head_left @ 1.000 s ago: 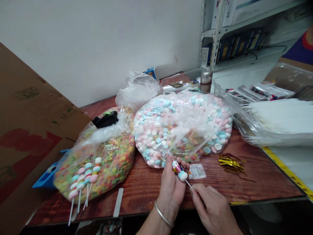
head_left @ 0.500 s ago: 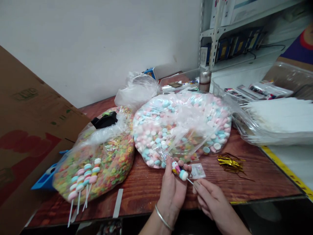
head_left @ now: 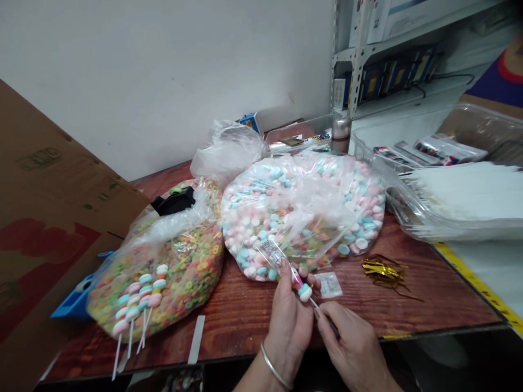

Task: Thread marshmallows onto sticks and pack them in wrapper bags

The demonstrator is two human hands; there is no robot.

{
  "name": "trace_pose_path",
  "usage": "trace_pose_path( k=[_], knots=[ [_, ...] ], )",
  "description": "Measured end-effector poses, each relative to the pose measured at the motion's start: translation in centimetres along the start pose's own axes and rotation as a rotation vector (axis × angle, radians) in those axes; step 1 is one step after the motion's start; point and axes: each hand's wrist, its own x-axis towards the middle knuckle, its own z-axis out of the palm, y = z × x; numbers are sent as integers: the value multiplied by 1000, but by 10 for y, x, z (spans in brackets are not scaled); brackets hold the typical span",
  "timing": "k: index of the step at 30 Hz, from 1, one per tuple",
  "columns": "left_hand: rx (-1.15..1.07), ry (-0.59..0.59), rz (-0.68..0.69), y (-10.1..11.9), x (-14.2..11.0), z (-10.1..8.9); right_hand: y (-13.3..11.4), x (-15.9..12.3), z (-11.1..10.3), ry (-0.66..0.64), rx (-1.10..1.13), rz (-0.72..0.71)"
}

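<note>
My left hand, with a silver bangle on its wrist, curls its fingers around a marshmallow skewer. White and blue marshmallows show at the skewer's lower end. A clear printed wrapper sticks out beyond my left thumb; how far it covers the candy is hard to see. With closed fingers, my right hand pinches the skewer's white stick just below the marshmallows. Several more marshmallow skewers lie on a clear bag of colourful ring candy at the left.
A big bag of pastel marshmallows lies behind my hands. Gold twist ties and a small clear packet are on the wooden table. White sticks fill a plastic tray at right. A cardboard box stands left.
My right hand has shifted slightly left and its fingers sit closer to the marshmallows. More of the clear wrapper now shows past my left thumb.
</note>
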Motion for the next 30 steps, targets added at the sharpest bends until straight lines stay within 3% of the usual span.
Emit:
trace_pose_path(
  k=[5, 8, 13, 17, 20, 25, 28, 30],
  knots=[
    [-3, -73, -47, -12, -6, -5, -1, 5, -3, -93, 170, 193],
    [22, -93, -41, -8, -3, -8, 0, 8, -7, -150, 235, 287],
    [49, -43, 128, 14, 16, -10, -1, 8, -9, -144, 228, 327],
    [20, -48, 105, 21, 23, -9, -2, 9, -9, -192, 311, 331],
    [-40, -119, 61, 18, 21, -7, 0, 8, -9, -268, 514, 440],
    [-92, -202, 18, 12, 16, -7, -5, 7, -12, -387, 1086, 835],
    [-94, -232, -2, 9, 15, -8, -15, 9, -16, -387, 1278, 885],
    [-89, -240, -8, 8, 13, -8, -18, 10, -17, -399, 1294, 903]
  ],
)
